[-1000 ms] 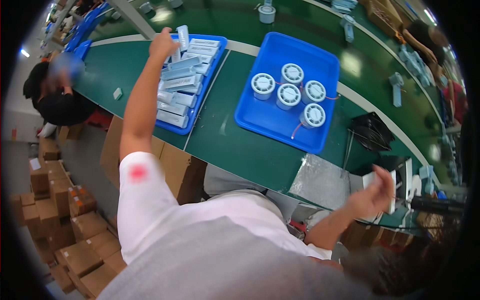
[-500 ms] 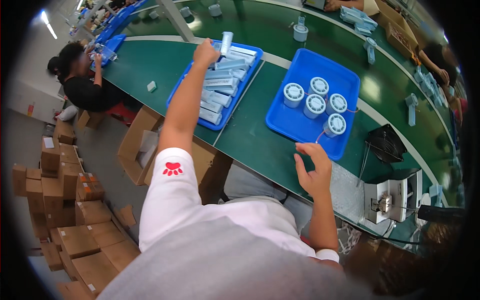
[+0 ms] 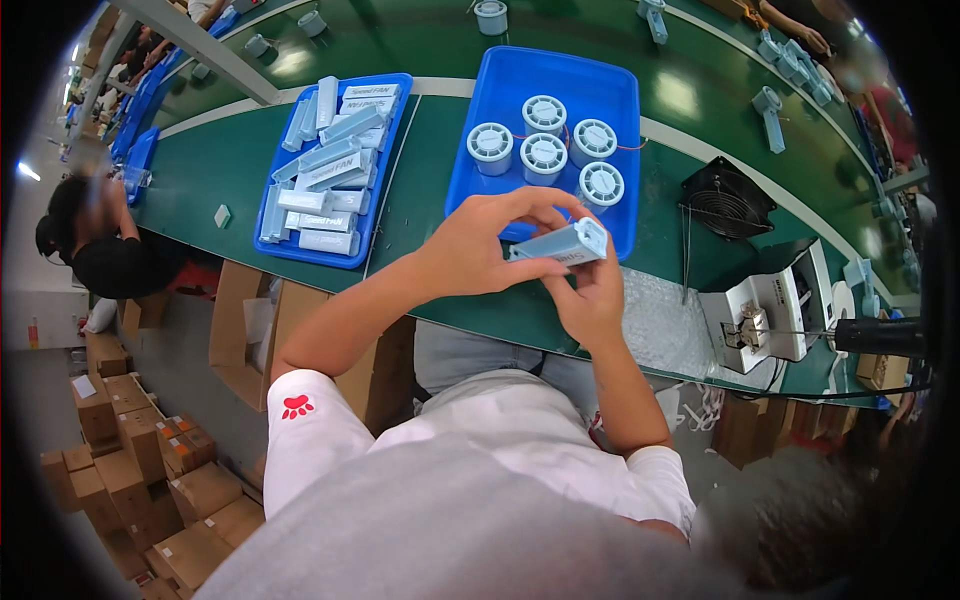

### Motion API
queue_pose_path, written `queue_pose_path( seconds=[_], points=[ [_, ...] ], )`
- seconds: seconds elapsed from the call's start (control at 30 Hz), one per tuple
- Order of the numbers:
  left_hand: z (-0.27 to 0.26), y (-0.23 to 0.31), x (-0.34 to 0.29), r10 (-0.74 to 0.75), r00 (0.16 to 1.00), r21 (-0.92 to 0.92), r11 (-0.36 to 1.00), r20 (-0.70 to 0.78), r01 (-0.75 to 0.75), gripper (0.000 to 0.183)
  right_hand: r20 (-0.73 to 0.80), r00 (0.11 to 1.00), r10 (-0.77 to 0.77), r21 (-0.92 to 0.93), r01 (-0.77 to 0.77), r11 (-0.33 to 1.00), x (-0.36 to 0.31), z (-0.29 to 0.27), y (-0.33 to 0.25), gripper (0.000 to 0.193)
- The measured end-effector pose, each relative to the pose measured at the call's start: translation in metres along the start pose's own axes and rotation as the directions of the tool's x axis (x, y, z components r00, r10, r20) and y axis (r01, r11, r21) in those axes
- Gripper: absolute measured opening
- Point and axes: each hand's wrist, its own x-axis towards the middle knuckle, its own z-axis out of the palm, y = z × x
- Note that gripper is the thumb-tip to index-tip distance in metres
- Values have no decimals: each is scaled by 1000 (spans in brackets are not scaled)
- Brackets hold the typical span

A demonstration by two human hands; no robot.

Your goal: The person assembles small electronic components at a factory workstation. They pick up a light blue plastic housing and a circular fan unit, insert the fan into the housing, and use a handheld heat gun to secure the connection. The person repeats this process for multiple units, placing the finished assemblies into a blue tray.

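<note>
Between my two hands is a light-blue plastic fan handle (image 3: 562, 246), a long hollow piece lying roughly level. My left hand (image 3: 478, 242) grips its left part, with the fingers over the top and the thumb below. At its right end, my right hand (image 3: 592, 300) has fingers and thumb closed on it. Just beyond them, a blue tray (image 3: 610, 85) holds several round light-blue fan heads (image 3: 543, 156) with slotted tops; thin red wires run from some. A second blue tray (image 3: 268, 225) farther left holds several similar handles (image 3: 335, 172) in a loose pile.
A black fan (image 3: 728, 198) and a white machine (image 3: 745, 325) with a black-handled tool (image 3: 878, 337) stand at the right. Beyond the bench runs a green conveyor (image 3: 420, 45) with scattered parts. Cardboard boxes (image 3: 130, 430) fill the lower left; a person (image 3: 95, 240) sits at the left.
My left hand has come back from the left tray with a handle and now holds it before me. My right hand has moved up and left to meet it. The view has shifted.
</note>
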Motion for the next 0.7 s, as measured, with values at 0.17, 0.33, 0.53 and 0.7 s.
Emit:
queue_pose_path(
  seconds=[0.17,0.33,0.53,0.7],
  points=[
    [-41,-75,44,280,882,773,619,-378,135,64,-220,960,-171,-142,142,980,-24,-57,-13,92],
    [-55,-94,38,-109,892,446,835,-439,322,47,-184,976,-114,-579,-14,815,-50,-112,5,83],
    [-46,-109,-2,-251,643,-292,955,-724,44,35,-271,952,-144,-284,63,957,-49,-106,-4,83],
    [32,-52,-10,-439,821,-750,661,-365,20,32,-431,872,-233,-5,256,967,-50,-82,-26,76]
  ],
)
